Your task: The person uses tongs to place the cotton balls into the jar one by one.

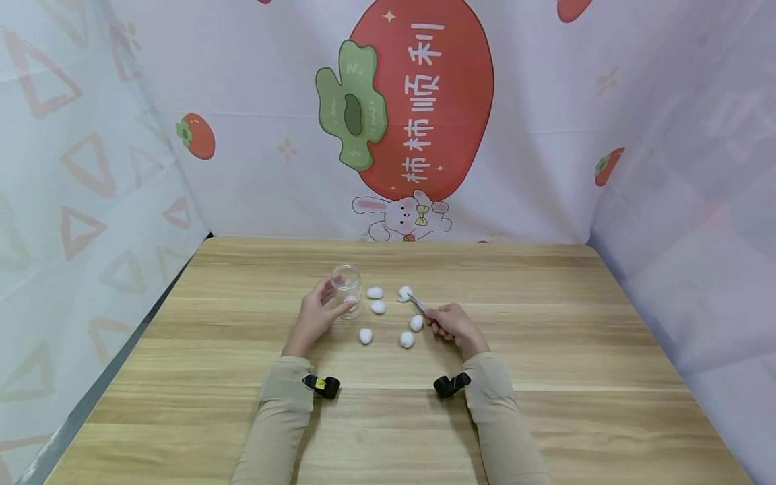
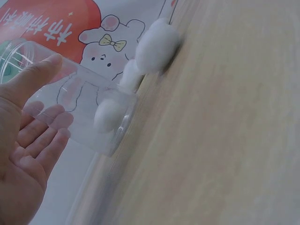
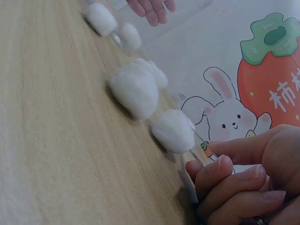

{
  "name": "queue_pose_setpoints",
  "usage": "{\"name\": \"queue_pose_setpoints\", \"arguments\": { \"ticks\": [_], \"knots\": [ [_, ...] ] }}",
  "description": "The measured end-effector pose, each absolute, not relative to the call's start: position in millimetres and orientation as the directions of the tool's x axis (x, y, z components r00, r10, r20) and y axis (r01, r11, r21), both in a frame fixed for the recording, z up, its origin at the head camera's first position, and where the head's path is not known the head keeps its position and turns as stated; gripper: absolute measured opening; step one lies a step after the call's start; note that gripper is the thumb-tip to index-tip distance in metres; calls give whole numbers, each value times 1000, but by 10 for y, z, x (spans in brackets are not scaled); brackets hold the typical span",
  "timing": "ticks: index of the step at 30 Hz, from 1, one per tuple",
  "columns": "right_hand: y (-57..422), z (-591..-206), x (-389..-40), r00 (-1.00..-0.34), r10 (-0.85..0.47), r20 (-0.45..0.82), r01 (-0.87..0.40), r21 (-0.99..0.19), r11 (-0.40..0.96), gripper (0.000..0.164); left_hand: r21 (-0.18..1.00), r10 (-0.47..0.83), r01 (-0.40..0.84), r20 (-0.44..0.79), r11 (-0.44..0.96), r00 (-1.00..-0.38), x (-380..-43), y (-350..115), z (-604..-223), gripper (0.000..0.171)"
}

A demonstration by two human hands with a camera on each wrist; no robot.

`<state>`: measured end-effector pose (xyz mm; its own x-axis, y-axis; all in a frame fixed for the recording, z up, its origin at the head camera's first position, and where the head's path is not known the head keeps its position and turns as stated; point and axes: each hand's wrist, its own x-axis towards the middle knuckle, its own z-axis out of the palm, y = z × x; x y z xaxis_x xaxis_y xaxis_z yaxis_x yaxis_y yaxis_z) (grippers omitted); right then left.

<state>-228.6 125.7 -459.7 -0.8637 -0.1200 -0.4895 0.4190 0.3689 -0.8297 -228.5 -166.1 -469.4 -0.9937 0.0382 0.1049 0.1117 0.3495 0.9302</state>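
Note:
My left hand (image 1: pixel 314 315) holds a clear jar (image 1: pixel 347 277) upright, thumb on the near side and fingers around the far side. Inside, low in the jar, lies one white cotton ball (image 2: pixel 108 115). The jar's mouth has no lid on it. A pair of metal tweezers (image 1: pixel 418 304) is pinched in my right hand (image 1: pixel 455 325), pointing away to the left. Its tips meet a cotton ball (image 1: pixel 404 292) at the back of the group. In the right wrist view a nearer cotton ball (image 3: pixel 173 131) partly hides the tweezer tips.
Several more cotton balls lie on the wooden table (image 1: pixel 576 323), two just right of the jar, one (image 1: pixel 365 335) nearer the front, and two (image 1: pixel 407 339) close by the right hand. A printed cloth backdrop (image 1: pixel 261 182) hangs behind the table.

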Motion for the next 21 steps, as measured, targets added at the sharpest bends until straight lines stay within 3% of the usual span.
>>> {"name": "queue_pose_setpoints", "arguments": {
  "ticks": [21],
  "knots": [
    [1217, -4631, -2269, -891, -88, -445, 380, -838, 392, 29, 931, 32, 124, 121, 343, -992, -2290, -1655, -4706, 66]
  ]
}}
